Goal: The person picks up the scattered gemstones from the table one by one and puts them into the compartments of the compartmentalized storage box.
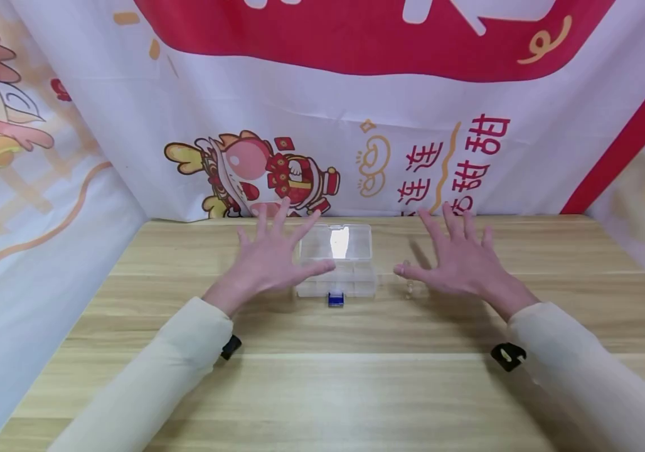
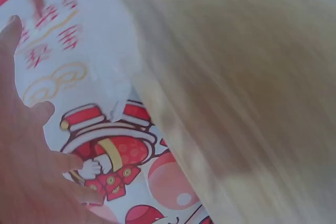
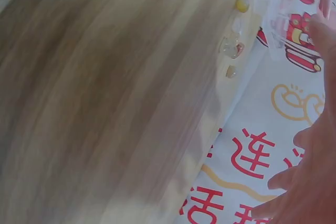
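A clear plastic compartment box with a blue latch lies closed on the wooden table, between my two hands. My left hand hovers with fingers spread at the box's left side, its thumb over the box's left part. My right hand is spread flat to the right of the box and holds nothing. Small clear beads lie under its thumb; they show in the right wrist view as beads. The left wrist view shows the left hand against the banner.
A printed white and red banner hangs behind the table and along both sides. The tabletop stretches bare toward me in front of the box. Both arms wear cream sleeves.
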Tool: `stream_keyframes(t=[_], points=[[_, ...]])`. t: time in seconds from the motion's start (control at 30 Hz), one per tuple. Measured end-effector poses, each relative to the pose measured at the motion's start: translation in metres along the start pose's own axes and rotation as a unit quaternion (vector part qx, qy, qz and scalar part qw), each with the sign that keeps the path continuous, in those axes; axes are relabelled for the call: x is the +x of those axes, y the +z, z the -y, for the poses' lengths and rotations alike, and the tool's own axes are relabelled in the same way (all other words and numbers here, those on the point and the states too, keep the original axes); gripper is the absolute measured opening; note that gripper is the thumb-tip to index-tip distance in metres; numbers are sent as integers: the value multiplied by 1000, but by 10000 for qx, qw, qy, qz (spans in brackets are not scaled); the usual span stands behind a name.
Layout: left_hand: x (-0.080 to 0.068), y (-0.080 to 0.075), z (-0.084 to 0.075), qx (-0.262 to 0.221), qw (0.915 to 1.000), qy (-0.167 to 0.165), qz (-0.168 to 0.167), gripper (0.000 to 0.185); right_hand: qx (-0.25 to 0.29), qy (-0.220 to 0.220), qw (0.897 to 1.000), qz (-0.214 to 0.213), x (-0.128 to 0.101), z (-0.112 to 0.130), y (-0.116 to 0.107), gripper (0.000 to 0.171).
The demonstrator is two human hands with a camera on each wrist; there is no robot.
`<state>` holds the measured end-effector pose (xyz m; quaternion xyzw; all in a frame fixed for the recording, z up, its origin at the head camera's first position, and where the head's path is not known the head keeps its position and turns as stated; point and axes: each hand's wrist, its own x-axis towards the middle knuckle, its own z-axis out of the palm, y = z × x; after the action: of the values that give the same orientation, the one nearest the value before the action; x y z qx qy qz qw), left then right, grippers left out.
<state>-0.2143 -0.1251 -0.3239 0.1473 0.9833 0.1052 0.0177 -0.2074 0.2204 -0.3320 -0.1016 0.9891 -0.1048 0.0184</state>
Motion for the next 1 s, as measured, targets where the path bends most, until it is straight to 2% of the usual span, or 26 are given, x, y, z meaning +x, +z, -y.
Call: stream_keyframes(t=[0.07,0.13,0.2,0.27,0.37,0.43,0.5,0.57,0.67,0.8,0.87,1.0], points=[[1,-3,1,-417,9991,-68,-51,95,139,-31,9999,-32,1,-1,-1,116],[3,-6,2,-1014,9948,-117,-32,92,329,-69,9994,-80,2,-3,-1,113],[4,-8,4,-1923,9812,-190,22,89,637,-143,9977,-155,3,-4,-2,109],[4,-9,6,-2943,9548,-391,166,84,1047,-273,9938,-242,4,-5,-2,103],[2,-5,10,-4243,9003,-892,382,78,1900,-359,9809,-229,5,-7,-2,92],[-2,0,12,-4785,8671,-1284,524,77,2523,-282,9672,-117,6,-9,-1,86],[-5,4,13,-5106,8439,-1530,613,77,3147,-76,9492,22,7,-11,1,81],[-9,8,13,-5307,8272,-1723,672,79,3591,112,9332,114,8,-13,2,75],[-13,12,16,-5370,8200,-1829,763,81,4040,329,9139,236,10,-15,5,67],[-16,15,21,-5444,8149,-1765,921,82,4262,592,9018,399,15,-17,11,57],[-16,18,24,-5525,8095,-1693,1041,81,4316,725,8982,414,18,-16,15,54],[-16,23,29,-5509,8103,-1582,1218,82,4469,1005,8884,315,24,-16,21,49]])
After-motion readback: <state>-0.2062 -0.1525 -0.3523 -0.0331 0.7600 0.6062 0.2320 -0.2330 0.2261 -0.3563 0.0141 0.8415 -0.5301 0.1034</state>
